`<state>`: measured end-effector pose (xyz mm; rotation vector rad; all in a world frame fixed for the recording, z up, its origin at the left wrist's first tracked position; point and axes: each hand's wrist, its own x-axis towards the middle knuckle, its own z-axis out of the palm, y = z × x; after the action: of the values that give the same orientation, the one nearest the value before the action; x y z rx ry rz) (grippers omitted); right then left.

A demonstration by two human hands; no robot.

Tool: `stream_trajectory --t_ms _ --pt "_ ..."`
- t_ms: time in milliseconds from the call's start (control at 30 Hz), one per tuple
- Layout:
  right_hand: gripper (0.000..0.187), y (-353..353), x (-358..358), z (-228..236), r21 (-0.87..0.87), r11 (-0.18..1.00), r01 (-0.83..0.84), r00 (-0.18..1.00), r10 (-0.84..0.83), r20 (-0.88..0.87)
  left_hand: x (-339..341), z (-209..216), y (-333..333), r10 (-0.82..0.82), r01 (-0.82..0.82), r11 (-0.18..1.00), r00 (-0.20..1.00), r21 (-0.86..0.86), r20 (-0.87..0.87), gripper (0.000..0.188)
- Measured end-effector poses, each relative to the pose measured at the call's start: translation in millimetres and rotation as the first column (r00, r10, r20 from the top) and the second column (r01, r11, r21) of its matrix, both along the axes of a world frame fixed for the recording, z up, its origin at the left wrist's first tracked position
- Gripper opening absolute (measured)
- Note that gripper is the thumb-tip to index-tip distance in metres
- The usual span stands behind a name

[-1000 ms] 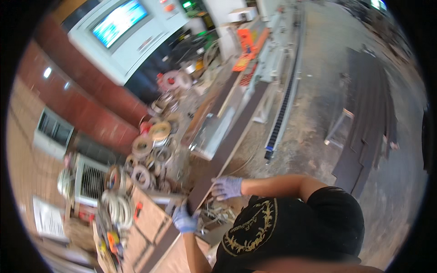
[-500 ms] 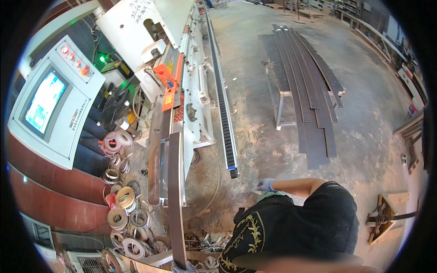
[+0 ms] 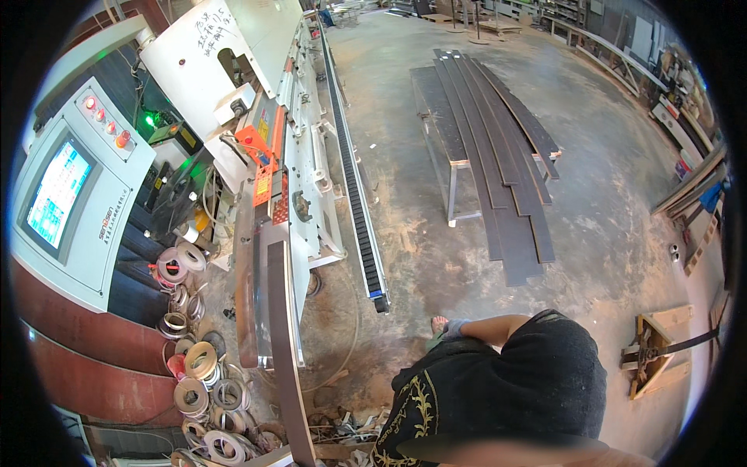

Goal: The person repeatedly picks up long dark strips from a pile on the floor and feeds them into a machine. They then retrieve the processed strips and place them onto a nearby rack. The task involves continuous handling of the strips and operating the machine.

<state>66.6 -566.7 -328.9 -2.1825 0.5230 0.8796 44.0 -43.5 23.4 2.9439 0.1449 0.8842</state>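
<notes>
A long dark brown board [image 3: 282, 335] runs from the lower edge up onto the near end of the white edge-banding machine [image 3: 311, 198]. It lies along the metal infeed table [image 3: 263, 335], its far end short of the orange guard [image 3: 263, 183]. My left hand is out of sight, below the board's near end at the picture's lower edge. My right hand [image 3: 453, 328], in a grey-blue glove, hangs beside my body above my foot, away from the board. Its fingers are too unclear to read.
At left stands a control panel [image 3: 117, 194] with a lit screen. Rolls of edge tape [image 3: 201, 359] pile up below it. A black roller rail [image 3: 354, 187] runs alongside the machine. Dark boards [image 3: 498, 163] lie stacked on a stand at right. A wooden frame [image 3: 646, 358] is near the right edge.
The whole view has shifted, so the machine and boards sit further left. My left hand, seen earlier at the board's near end, has left the picture. My right hand stays low beside my body.
</notes>
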Motion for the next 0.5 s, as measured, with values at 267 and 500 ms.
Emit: stream_trajectory --t_ms 267,500 --pt "0.053 5.1 -9.7 37.8 0.025 1.000 0.007 1.000 -0.007 0.001 -1.1 -16.8 13.4 0.006 -0.006 1.000 1.000 0.029 0.012 0.070" --pt "0.052 8.3 -10.6 72.6 0.042 0.999 -0.011 1.000 0.010 0.010 -1.2 -13.0 12.7 0.002 -0.003 0.998 1.000 -0.059 -0.019 0.070"
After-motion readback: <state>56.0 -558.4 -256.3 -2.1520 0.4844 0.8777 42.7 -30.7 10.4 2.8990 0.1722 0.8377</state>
